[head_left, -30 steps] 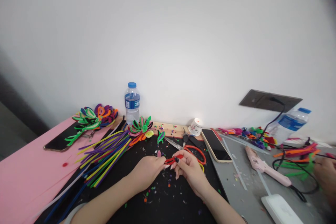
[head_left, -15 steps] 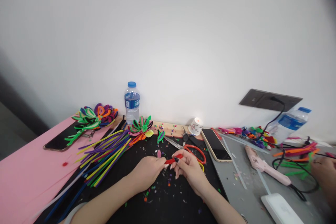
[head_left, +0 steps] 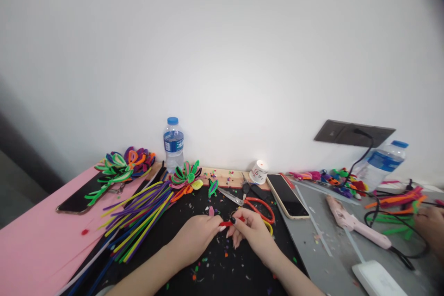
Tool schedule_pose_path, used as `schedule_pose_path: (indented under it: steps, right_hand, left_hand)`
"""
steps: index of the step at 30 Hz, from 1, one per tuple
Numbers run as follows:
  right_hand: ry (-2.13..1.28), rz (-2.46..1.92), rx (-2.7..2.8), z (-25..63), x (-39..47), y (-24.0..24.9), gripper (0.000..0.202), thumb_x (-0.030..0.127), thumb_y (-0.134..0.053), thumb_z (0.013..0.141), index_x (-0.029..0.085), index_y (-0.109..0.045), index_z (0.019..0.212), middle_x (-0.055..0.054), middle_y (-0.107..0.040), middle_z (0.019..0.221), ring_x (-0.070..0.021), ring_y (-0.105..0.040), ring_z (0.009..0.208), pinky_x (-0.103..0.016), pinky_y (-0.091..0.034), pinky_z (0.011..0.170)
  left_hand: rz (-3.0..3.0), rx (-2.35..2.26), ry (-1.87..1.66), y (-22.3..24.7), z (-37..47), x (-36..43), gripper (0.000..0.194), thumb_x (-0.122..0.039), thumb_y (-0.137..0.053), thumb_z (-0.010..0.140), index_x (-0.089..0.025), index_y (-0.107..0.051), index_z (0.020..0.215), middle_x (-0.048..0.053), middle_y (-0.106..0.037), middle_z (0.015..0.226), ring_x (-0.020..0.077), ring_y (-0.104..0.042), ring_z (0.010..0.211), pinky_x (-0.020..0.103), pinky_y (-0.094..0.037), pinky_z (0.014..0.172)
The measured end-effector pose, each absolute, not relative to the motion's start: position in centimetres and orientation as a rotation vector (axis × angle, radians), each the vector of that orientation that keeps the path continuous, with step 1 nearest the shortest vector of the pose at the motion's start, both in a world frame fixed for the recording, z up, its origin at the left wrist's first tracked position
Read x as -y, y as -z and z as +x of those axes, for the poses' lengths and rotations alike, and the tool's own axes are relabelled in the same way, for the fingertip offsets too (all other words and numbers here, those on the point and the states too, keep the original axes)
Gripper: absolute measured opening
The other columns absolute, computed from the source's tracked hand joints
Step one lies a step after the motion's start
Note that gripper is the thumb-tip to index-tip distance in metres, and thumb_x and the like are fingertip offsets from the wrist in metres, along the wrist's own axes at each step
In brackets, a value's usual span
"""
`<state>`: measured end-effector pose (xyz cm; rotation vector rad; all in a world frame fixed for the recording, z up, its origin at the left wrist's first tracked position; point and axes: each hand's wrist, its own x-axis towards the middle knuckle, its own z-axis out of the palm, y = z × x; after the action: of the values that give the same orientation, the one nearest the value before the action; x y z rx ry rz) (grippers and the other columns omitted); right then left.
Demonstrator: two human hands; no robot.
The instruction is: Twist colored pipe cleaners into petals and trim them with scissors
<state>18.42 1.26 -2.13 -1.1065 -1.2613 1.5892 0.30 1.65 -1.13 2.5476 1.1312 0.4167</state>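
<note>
Mat (head_left: 251,263) at centre. Over it, left hand (head_left: 194,237) and right hand (head_left: 255,235), strip (head_left: 227,224) between. Scissors (head_left: 239,201) behind right hand; cup (head_left: 258,173) behind scissors, near wall (head_left: 222,55).

Left of hands: stems (head_left: 138,222) fanned toward the left, flower (head_left: 187,175) at their far end — left bottle (head_left: 173,148) behind. Farther left, left phone (head_left: 74,200), bouquet (head_left: 120,166) partly on it.

Right of cup: right phone (head_left: 287,197), then glue gun (head_left: 362,230) — box (head_left: 378,280) before it, right bottle (head_left: 383,162) behind. Socket (head_left: 333,133) on wall. Co-worker's hand (head_left: 430,223) at far right, beyond glue gun.
</note>
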Motion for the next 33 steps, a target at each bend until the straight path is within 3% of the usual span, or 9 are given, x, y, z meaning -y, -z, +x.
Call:
schedule_pose_path:
  steps: [10,17,26,33]
  right_hand:
    - [-1.388,-1.142,1.343,18.7,-1.1,2.3,0.03,0.039,-0.057,0.074,0.016,-0.047,0.058,0.003,-0.056,0.048,-0.0068,-0.046,0.033,-0.018,-0.035,0.036]
    - [-1.573,-1.094,1.283,18.8,-1.0,1.3,0.033,0.041,-0.061,0.071,0.016,-0.045,0.056,0.001,-0.058,0.047,-0.0068,-0.045,0.032,-0.018,-0.034,0.035]
    - [-2.013,-0.884,1.001,18.9,-0.3,1.4,0.025,0.035,-0.063,0.072,0.015,-0.05,0.065,0.001,-0.056,0.051,-0.0051,-0.042,0.034,-0.015,-0.03,0.032]
    - [-1.916,-0.969,1.092,18.4,-0.3,1.2,0.016,0.026,-0.06,0.072,0.013,-0.056,0.063,0.008,-0.043,0.036,-0.0026,-0.028,0.029,-0.016,-0.024,0.033]
  left_hand:
    - [2.451,-1.141,-0.583,1.1,0.1,-1.6,0.027,-0.023,-0.03,0.09,-0.017,-0.055,0.081,0.003,-0.059,0.077,0.0159,-0.056,0.074,0.025,-0.043,0.071]
    - [2.506,-0.972,-0.616,0.8,-0.2,-2.1,0.033,-0.023,-0.026,0.092,-0.017,-0.056,0.082,0.003,-0.059,0.078,0.0151,-0.054,0.077,0.025,-0.042,0.077]
    - [2.386,-0.852,-0.705,0.5,-0.2,-2.0,0.034,-0.025,-0.027,0.091,-0.017,-0.055,0.075,0.001,-0.056,0.07,0.013,-0.05,0.069,0.022,-0.039,0.07]
    - [1.987,-0.918,-0.807,0.9,0.6,-1.4,0.044,-0.033,-0.023,0.091,-0.016,-0.05,0.062,-0.005,-0.039,0.049,0.0099,-0.04,0.049,0.022,-0.034,0.058]
